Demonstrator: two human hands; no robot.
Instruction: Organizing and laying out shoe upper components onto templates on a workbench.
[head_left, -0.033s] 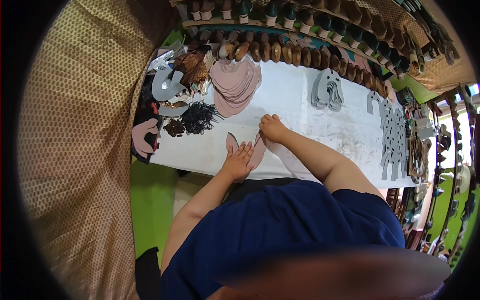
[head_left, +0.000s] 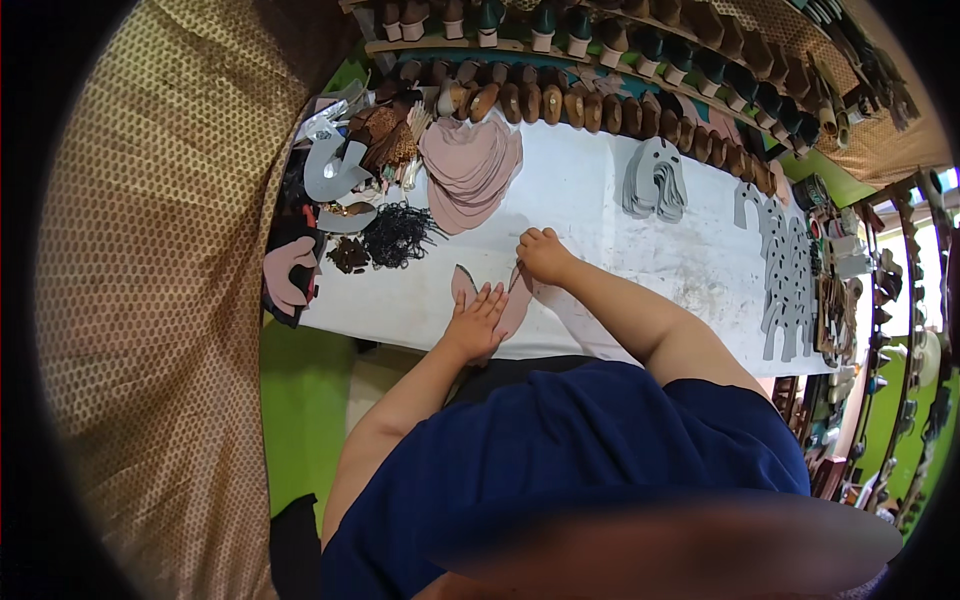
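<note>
One U-shaped pink shoe-upper piece (head_left: 517, 308) lies on the table (head_left: 575, 185) under my left hand (head_left: 472, 325), its fingers flat, slightly spread. My right hand (head_left: 545, 257) curls at one tip; I can't tell whether those fingers pinch it. I'd press the left palm evenly. Beyond both hands' fingers: stacked pink pieces (head_left: 475, 170).

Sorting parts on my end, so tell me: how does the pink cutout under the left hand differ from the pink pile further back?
The pink cutout lies near the front edge of the white table; the pink pile lies further back. The left hand rests on the cutout; neither hand touches the pile. The pile shows many fanned layers; the cutout shows no such fan. Both are pink.
</note>
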